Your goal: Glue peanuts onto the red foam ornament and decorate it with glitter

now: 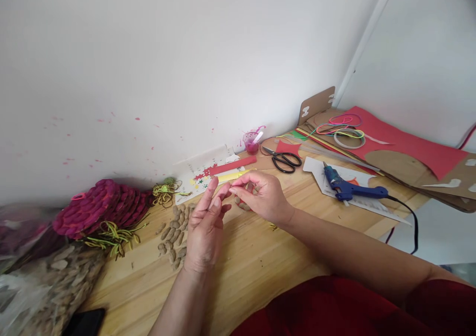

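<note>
My left hand [204, 227] is raised over the wooden table [245, 266], palm toward me, fingers stretched up and slightly apart. My right hand [260, 194] meets it from the right, thumb and forefinger pinched at the left hand's fingertips. What the pinch holds, if anything, is too small to make out. A peanut shell [243, 206] lies just under the right hand. A loose group of several peanuts [174, 234] lies on the table left of my left hand.
A blue glue gun [349, 187] with a black cord and black scissors [284, 160] lie to the right. Red sheets, cardboard [409, 152] and coloured cords fill the far right. A magenta scalloped piece [100, 207], yellow-green strings, a pink cup [252, 141] and a bag of peanuts [48, 286] lie left.
</note>
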The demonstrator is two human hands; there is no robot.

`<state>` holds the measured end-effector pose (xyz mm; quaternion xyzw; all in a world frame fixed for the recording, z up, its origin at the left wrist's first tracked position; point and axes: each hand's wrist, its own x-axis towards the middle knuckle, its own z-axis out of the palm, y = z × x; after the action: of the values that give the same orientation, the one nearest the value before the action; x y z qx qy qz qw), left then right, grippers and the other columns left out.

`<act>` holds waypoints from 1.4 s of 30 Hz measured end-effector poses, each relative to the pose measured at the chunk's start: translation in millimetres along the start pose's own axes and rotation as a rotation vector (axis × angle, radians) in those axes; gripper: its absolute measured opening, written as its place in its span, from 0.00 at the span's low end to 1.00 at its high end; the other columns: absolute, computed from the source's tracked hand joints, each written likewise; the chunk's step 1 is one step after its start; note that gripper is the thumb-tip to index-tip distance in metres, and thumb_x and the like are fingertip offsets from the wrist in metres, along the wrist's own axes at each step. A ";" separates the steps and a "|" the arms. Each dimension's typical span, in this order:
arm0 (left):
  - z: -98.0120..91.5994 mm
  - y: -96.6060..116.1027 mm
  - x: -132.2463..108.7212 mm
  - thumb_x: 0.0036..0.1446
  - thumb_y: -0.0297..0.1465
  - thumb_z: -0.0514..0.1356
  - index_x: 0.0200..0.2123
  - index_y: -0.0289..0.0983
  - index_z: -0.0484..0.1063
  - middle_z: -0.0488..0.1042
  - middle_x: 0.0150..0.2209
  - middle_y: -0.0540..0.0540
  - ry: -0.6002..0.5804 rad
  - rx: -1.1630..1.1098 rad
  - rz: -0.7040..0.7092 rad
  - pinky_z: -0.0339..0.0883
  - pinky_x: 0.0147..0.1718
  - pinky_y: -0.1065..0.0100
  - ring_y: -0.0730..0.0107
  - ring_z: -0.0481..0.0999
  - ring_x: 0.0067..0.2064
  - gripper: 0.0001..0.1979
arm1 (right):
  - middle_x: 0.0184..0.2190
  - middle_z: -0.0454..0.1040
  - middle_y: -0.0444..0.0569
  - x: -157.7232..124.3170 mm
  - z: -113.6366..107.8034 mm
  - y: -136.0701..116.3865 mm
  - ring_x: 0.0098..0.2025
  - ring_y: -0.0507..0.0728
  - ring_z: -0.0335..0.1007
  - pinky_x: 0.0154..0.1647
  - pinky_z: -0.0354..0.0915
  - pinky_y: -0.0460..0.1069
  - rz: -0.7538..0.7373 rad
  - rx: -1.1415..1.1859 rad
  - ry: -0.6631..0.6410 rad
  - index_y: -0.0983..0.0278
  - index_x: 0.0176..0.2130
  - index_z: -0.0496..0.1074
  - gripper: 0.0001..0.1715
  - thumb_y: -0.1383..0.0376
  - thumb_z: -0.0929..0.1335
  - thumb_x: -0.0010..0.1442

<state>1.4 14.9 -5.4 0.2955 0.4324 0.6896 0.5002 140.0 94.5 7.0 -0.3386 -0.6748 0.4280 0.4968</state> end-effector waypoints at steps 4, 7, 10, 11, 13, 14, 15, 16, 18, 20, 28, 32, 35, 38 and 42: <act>-0.9 -0.7 -0.5 0.58 0.36 0.68 0.59 0.50 0.74 0.77 0.58 0.45 -0.003 0.013 0.003 0.68 0.48 0.69 0.65 0.75 0.58 0.24 | 0.28 0.80 0.47 -1.1 0.4 0.2 0.26 0.53 0.73 0.25 0.67 0.48 0.011 0.003 -0.002 0.60 0.33 0.77 0.06 0.61 0.74 0.58; -1.2 -1.6 -0.2 0.58 0.37 0.68 0.59 0.50 0.73 0.77 0.58 0.45 -0.005 0.028 0.005 0.68 0.48 0.68 0.64 0.75 0.58 0.25 | 0.28 0.80 0.46 -1.0 0.2 -0.2 0.25 0.52 0.71 0.25 0.68 0.48 0.012 -0.003 -0.007 0.60 0.34 0.77 0.06 0.60 0.74 0.58; 0.3 -1.9 -0.2 0.57 0.37 0.69 0.59 0.50 0.74 0.77 0.58 0.44 -0.004 0.023 -0.004 0.68 0.48 0.68 0.63 0.75 0.58 0.25 | 0.28 0.80 0.47 -0.7 -0.3 -0.2 0.27 0.53 0.72 0.27 0.68 0.48 -0.003 0.003 -0.012 0.61 0.33 0.76 0.06 0.61 0.74 0.59; 1.0 -1.8 -0.3 0.57 0.37 0.69 0.58 0.49 0.75 0.77 0.58 0.45 -0.003 0.017 -0.009 0.68 0.48 0.68 0.63 0.75 0.58 0.25 | 0.28 0.79 0.47 -0.5 -0.5 0.0 0.28 0.53 0.73 0.27 0.68 0.48 -0.011 0.009 -0.016 0.61 0.33 0.76 0.06 0.61 0.73 0.59; 2.3 -1.5 -0.6 0.56 0.37 0.69 0.57 0.49 0.75 0.78 0.57 0.45 0.000 0.004 -0.021 0.69 0.47 0.68 0.63 0.76 0.58 0.24 | 0.28 0.79 0.46 -0.1 -1.4 0.3 0.30 0.54 0.74 0.27 0.68 0.48 -0.031 0.016 -0.032 0.60 0.33 0.75 0.06 0.61 0.73 0.60; 2.9 -1.2 -0.7 0.56 0.37 0.69 0.57 0.49 0.76 0.78 0.56 0.44 0.002 -0.003 -0.025 0.69 0.47 0.68 0.63 0.76 0.57 0.24 | 0.28 0.78 0.46 0.0 -1.9 0.3 0.30 0.54 0.74 0.28 0.68 0.48 -0.044 0.013 -0.041 0.60 0.33 0.74 0.06 0.61 0.72 0.60; 3.3 -1.0 -0.9 0.56 0.37 0.69 0.57 0.49 0.76 0.79 0.56 0.44 0.002 -0.010 -0.032 0.69 0.47 0.67 0.62 0.76 0.57 0.25 | 0.28 0.78 0.46 0.2 -2.6 0.4 0.31 0.55 0.74 0.28 0.68 0.48 -0.059 0.004 -0.051 0.60 0.33 0.74 0.06 0.62 0.72 0.61; 3.7 -0.8 -1.1 0.56 0.37 0.70 0.57 0.48 0.76 0.79 0.55 0.44 0.002 -0.018 -0.041 0.69 0.47 0.67 0.62 0.77 0.56 0.25 | 0.28 0.78 0.46 0.3 -3.3 0.3 0.32 0.54 0.74 0.29 0.68 0.48 -0.076 -0.009 -0.060 0.60 0.33 0.73 0.06 0.62 0.72 0.61; 4.3 -0.8 -1.8 0.55 0.36 0.70 0.57 0.48 0.76 0.79 0.55 0.44 -0.001 -0.037 -0.063 0.69 0.47 0.67 0.63 0.77 0.56 0.25 | 0.30 0.78 0.47 0.5 -4.7 0.1 0.33 0.54 0.74 0.30 0.68 0.48 -0.129 -0.044 -0.065 0.61 0.33 0.72 0.05 0.63 0.71 0.61; 5.3 -1.0 -2.9 0.55 0.35 0.70 0.57 0.49 0.76 0.79 0.55 0.45 -0.006 -0.059 -0.082 0.69 0.47 0.68 0.64 0.76 0.56 0.24 | 0.32 0.78 0.47 0.5 -6.0 0.1 0.34 0.55 0.73 0.32 0.68 0.49 -0.206 -0.094 -0.057 0.61 0.34 0.71 0.05 0.65 0.70 0.62; 12.9 -0.9 -5.7 0.56 0.34 0.69 0.56 0.50 0.76 0.78 0.57 0.46 -0.039 -0.121 -0.095 0.70 0.49 0.68 0.64 0.75 0.57 0.23 | 0.31 0.75 0.49 0.2 -7.7 2.5 0.36 0.57 0.70 0.40 0.65 0.53 -0.519 -0.386 0.032 0.60 0.33 0.67 0.07 0.69 0.67 0.65; 13.3 1.0 -6.1 0.57 0.34 0.69 0.57 0.49 0.76 0.77 0.58 0.46 -0.017 -0.155 -0.103 0.71 0.49 0.68 0.65 0.76 0.57 0.23 | 0.32 0.77 0.47 0.0 -6.5 2.7 0.35 0.55 0.71 0.38 0.67 0.51 -0.496 -0.296 0.045 0.60 0.36 0.69 0.04 0.67 0.69 0.65; 13.0 2.5 -7.2 0.57 0.34 0.68 0.58 0.48 0.75 0.76 0.59 0.46 0.005 -0.170 -0.107 0.70 0.48 0.68 0.67 0.77 0.54 0.24 | 0.35 0.79 0.47 0.0 -5.4 2.3 0.35 0.54 0.73 0.33 0.68 0.48 -0.456 -0.201 0.084 0.61 0.40 0.71 0.08 0.65 0.73 0.62; 13.7 3.6 -8.2 0.58 0.34 0.68 0.58 0.48 0.75 0.76 0.59 0.46 0.010 -0.194 -0.108 0.70 0.46 0.69 0.68 0.78 0.52 0.23 | 0.34 0.79 0.46 0.1 -4.7 2.1 0.36 0.53 0.74 0.31 0.67 0.47 -0.483 -0.184 0.079 0.61 0.39 0.72 0.06 0.67 0.73 0.61; 15.2 4.0 -7.9 0.58 0.33 0.68 0.57 0.47 0.75 0.79 0.55 0.45 -0.006 -0.216 -0.115 0.70 0.46 0.69 0.67 0.77 0.53 0.23 | 0.32 0.79 0.46 -0.1 -4.1 2.4 0.36 0.53 0.75 0.30 0.67 0.46 -0.454 -0.155 0.062 0.61 0.36 0.74 0.03 0.68 0.73 0.62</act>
<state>15.0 11.4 5.3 0.2168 0.3703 0.7014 0.5692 144.0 96.3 5.3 -0.2285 -0.7489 0.2417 0.5731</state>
